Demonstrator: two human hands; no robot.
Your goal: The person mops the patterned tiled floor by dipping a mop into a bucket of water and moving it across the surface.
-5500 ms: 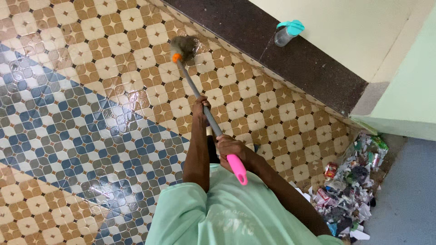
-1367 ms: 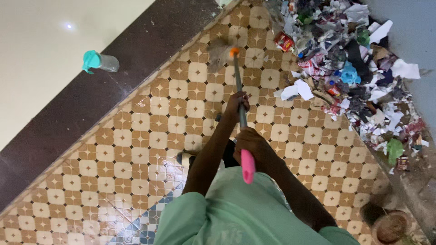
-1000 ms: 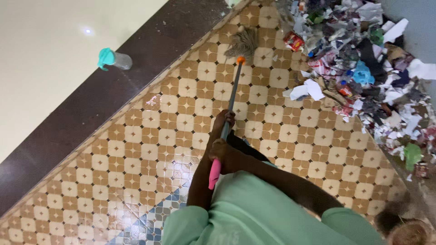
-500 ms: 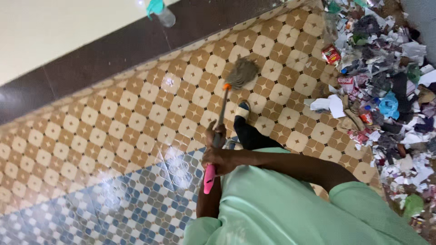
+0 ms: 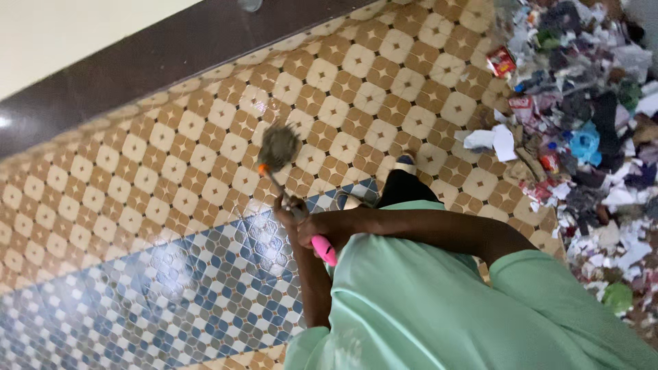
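The right hand [image 5: 322, 226] is clenched around the grey metal mop handle with a pink grip end [image 5: 323, 249], just above the pink end. The left hand [image 5: 289, 207] grasps the same handle farther down, nearer the grey stringy mop head [image 5: 278, 146]. The mop head rests on the brown-and-cream patterned floor tiles [image 5: 171, 164], well apart from the heap of torn paper and wrappers [image 5: 582, 123]. A dark stone border strip [image 5: 137, 62] runs beyond the mop head.

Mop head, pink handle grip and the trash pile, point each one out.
mop head [image 5: 279, 145], head view, middle of the grey strands
pink handle grip [image 5: 324, 251], head view, middle of the grip
trash pile [image 5: 589, 137], head view, blue scrap
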